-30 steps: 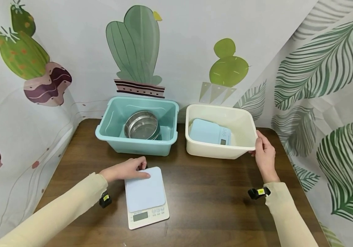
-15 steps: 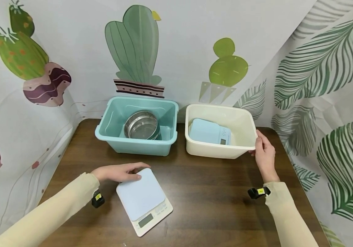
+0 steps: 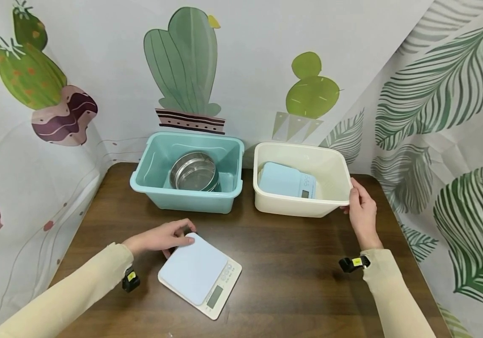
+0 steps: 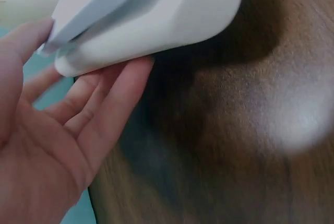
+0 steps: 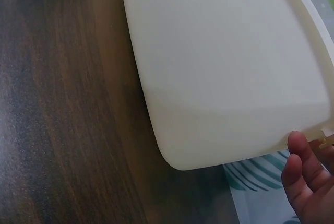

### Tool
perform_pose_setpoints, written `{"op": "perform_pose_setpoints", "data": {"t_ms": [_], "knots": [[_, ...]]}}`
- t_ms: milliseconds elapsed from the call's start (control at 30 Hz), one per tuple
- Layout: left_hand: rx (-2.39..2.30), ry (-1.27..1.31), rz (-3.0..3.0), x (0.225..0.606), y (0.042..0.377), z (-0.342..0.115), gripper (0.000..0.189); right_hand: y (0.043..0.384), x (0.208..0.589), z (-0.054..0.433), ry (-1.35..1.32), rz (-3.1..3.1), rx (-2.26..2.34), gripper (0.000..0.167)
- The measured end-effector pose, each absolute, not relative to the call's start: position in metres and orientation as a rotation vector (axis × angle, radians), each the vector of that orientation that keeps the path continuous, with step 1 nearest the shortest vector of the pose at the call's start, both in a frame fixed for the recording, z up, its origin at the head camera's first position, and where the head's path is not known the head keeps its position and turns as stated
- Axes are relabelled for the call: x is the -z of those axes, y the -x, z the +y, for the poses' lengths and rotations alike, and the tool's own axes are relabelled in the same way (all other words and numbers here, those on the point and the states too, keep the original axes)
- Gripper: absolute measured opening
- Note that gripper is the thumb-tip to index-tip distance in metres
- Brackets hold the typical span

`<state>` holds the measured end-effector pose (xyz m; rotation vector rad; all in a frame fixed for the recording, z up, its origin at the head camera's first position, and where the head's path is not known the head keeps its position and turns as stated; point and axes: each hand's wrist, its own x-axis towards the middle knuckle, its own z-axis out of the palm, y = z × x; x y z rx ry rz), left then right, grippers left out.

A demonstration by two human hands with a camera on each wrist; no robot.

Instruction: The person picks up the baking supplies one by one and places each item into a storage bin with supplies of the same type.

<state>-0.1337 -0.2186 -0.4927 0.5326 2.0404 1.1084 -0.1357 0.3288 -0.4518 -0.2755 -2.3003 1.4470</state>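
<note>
A white kitchen scale (image 3: 195,270) with a pale blue platform lies turned at an angle over the front left of the table. My left hand (image 3: 161,237) holds its far-left corner. In the left wrist view the thumb is on the platform and the other fingers (image 4: 128,85) reach under the scale's edge (image 4: 209,10). At the right, my right hand (image 3: 362,211) grips the right end of a cream plastic bin (image 3: 288,208) by its rim. The right wrist view shows fingertips (image 5: 297,143) against the bin's end. Inside that bin leans a light blue kitchen scale (image 3: 281,180).
A teal plastic bin (image 3: 195,202) stands left of the cream one, with round metal sieves (image 3: 195,173) in it. Both bins are at the back of the brown wooden table (image 3: 292,272), close to a patterned cloth backdrop (image 3: 250,61).
The white scale has swung counter-clockwise under my left hand, its display end moving to the right. My left hand has shifted slightly left. The right hand and both bins have stayed put.
</note>
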Motion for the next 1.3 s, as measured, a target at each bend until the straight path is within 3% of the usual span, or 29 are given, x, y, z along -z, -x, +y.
{"op": "perform_pose_setpoints", "data": {"t_ms": [767, 1133, 1300], "knots": [[-1.019, -0.85, 2.056, 0.499, 0.13, -0.218, 0.025, 0.13, 0.441, 0.322, 0.261, -2.299, -1.454, 0.042], [-0.945, -1.042, 2.252, 0.528, 0.144, -0.227, 0.031, 0.146, 0.474, 0.343, 0.343, -2.313, -1.407, 0.043], [-0.906, -0.973, 2.252, 0.514, 0.144, -0.222, 0.035, 0.147, 0.475, 0.344, 0.334, -2.313, -1.396, 0.042]]}}
